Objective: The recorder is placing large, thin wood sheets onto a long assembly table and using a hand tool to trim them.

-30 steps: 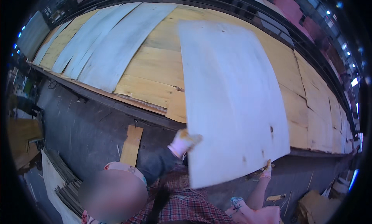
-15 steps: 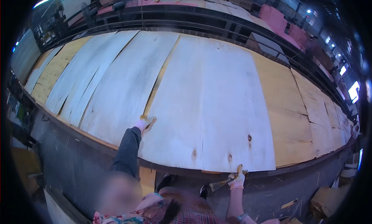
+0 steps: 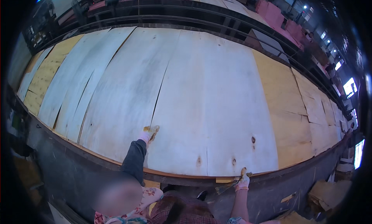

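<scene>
White, thin, wood-grained sheet (image 3: pixel 228 100), broad and roughly four-sided, lies flat in the middle of the long, dark-edged surface (image 3: pixel 182 180), its near border running close along the rim. Three brown knots mark its near part, and a fine split runs in from the near border. On its left, a narrow dark seam parts it from a second pale, greyish-white wooden sheet (image 3: pixel 120 84); on its right, yellow, cracked wooden sheets (image 3: pixel 290 119) cover the surface. Farther left come more white strips and a yellow, dark-spotted wooden strip (image 3: pixel 48 74). The left hand (image 3: pixel 149 133), in a pale glove with yellowish-brown fingers and below a dark sleeve (image 3: pixel 135 158), rests at the near end of that seam, by the broad sheet's left edge; whether its fingers pinch the edge or lie spread, I cannot tell. The right hand (image 3: pixel 242 181), gloved too, is at the near border, one finger reaching up against the sheet, the others closed around a slim, dark tool (image 3: pixel 224 188) (its wide end is too blurred to make out). Pink stacks (image 3: pixel 270 14) stand beyond the dark metal rails (image 3: pixel 178 22).
</scene>
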